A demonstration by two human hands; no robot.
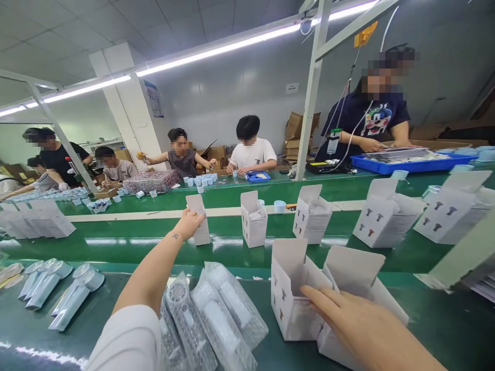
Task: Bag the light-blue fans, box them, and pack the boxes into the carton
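Note:
My left hand (189, 222) reaches far forward over the green belt (154, 242) and grips a small white carton (199, 219) standing upright on it. My right hand (348, 319) lies close to me with fingers stretched out flat against two open white cartons (294, 293) at the bench's front. Between my arms lie several bubble-wrapped items (216, 319). More open white cartons (254, 219) stand in a row along the belt to the right.
Pale blue handheld pieces (58, 291) lie at the left on the bench. Closed white boxes (36, 219) stand at the far left. Across the belt several people work; a blue tray (410, 164) sits at the right. A metal post (311, 93) rises mid-right.

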